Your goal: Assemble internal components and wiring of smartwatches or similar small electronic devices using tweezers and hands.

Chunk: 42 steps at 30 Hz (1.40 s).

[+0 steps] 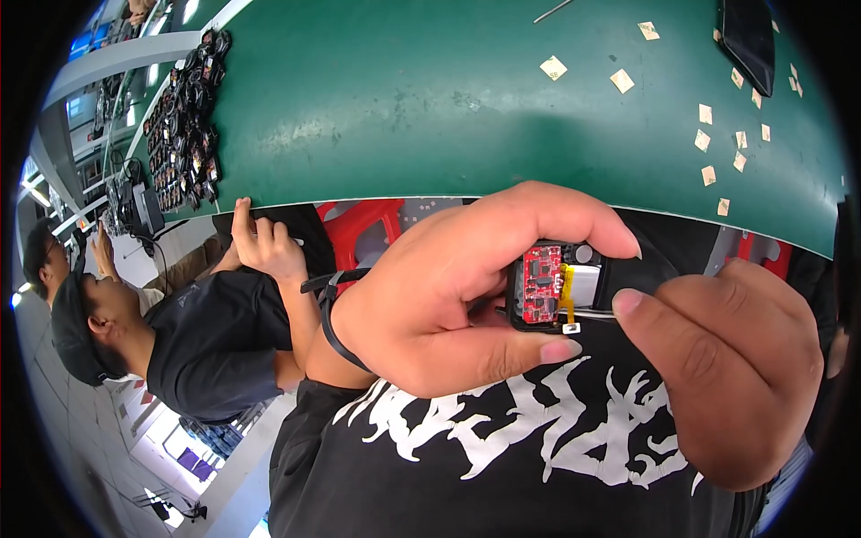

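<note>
My left hand [439, 296] is closed around a small open black device casing [515, 314], holding it above my lap by the table's front edge. Inside the casing lie a red circuit board [542, 282] and a silver battery cell [585, 289]. A yellow flex ribbon [567, 300] runs down beside the board to a small white-faced end near my left thumb. My right hand [726, 368] is just right of the casing, fingers curled and one fingertip close to its lower right edge. Whatever those fingers pinch is hidden.
The green table [404, 108] stretches in front of me. Several small square paper pieces [621, 82] are scattered at its right, near a black flat object [746, 45]. Bundled black cabled parts [188, 125] pile up at the far left. A co-worker [206, 332] in a black cap sits to my left.
</note>
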### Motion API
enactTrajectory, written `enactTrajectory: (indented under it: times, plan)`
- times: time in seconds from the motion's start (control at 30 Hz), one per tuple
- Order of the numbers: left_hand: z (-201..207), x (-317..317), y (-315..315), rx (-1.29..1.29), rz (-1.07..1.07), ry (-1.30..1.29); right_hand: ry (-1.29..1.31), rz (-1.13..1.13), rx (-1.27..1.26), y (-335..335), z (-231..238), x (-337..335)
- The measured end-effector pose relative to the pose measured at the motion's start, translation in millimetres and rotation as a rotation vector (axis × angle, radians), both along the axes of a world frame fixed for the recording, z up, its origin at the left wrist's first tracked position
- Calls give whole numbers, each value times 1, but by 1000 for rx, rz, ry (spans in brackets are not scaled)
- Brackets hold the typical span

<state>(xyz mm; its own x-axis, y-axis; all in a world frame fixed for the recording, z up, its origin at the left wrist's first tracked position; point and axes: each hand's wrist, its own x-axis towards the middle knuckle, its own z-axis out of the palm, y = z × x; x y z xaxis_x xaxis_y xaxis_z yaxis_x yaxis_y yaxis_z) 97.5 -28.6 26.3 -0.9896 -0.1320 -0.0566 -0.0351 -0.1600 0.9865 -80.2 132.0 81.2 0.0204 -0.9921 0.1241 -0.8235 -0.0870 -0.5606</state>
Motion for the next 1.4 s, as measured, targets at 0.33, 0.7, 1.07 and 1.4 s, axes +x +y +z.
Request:
enactTrajectory:
  times: [0.33,0.7,1.07,1.4]
  plan:
    - [-4,-6,0,-145,-13,179,-89,-36,-92,5,1,6]
    - [-7,-5,-3,-147,-14,209,-98,-2,-116,4,-1,7]
    - [-4,-6,-7,-119,-95,151,66,42,-175,0,2,9]
    - [-6,-1,-8,-119,-79,123,-32,-8,-154,6,-6,-6]
